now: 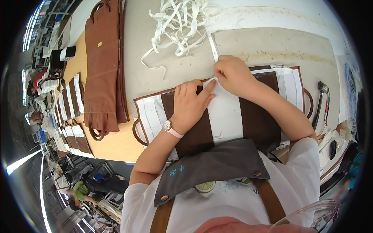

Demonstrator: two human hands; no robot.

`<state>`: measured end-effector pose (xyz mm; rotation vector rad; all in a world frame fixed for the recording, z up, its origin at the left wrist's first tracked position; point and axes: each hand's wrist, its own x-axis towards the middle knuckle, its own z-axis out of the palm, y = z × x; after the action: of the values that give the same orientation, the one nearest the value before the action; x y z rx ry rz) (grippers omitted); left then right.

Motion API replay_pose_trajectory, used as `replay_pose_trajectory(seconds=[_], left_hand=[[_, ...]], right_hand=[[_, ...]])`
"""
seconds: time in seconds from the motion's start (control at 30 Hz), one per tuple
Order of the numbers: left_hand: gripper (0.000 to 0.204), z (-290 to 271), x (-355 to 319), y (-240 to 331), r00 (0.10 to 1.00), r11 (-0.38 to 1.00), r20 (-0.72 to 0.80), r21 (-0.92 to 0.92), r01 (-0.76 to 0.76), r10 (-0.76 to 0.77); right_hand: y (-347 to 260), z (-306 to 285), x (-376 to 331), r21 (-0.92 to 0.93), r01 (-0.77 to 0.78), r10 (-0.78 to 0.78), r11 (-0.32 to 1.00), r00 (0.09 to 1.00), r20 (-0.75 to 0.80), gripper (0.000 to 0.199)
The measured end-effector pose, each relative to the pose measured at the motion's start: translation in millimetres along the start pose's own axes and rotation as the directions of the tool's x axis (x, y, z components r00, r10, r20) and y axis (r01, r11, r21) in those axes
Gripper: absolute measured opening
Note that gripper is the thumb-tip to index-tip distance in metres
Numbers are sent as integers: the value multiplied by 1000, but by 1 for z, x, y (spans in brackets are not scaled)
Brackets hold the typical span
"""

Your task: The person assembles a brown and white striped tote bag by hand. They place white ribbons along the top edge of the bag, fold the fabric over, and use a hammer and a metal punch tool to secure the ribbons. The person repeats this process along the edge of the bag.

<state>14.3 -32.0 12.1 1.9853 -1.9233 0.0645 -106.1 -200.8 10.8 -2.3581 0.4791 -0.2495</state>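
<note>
In front of me lies a bag piece [227, 120] with white and dark brown stripes, brown edging and a looped handle at each side. My left hand [190, 101] rests on it near the far edge, fingers spread, index fingertip pressing at a bit of white tape. Just right of that fingertip, my right hand [235, 75] is closed in a pinch on the white tape [213, 46]. The tape runs away from that hand toward a loose tangle of white tape [180, 23] at the back of the table. My curled fingers partly hide the pinched spot.
Stacked brown bags [103, 70] with handles lie at the left. Beyond them are more striped pieces [70, 99] on a tan board [116, 147]. A hammer [321, 93] and a slim red tool [327, 106] lie at the right. Several people work in the left background.
</note>
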Motion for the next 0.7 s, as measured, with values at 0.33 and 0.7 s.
replay_pose_trajectory(seconds=[0.33,0.7], left_hand=[[44,-3,5,-3,996,994,50,-76,72,-69],[37,-3,-6,-1,1000,994,12,109,-10,9]], right_hand=[[23,-6,-28,-332,519,-549,787,836,6,12],[12,-10,-33,-269,334,-342,904,940,18,34]])
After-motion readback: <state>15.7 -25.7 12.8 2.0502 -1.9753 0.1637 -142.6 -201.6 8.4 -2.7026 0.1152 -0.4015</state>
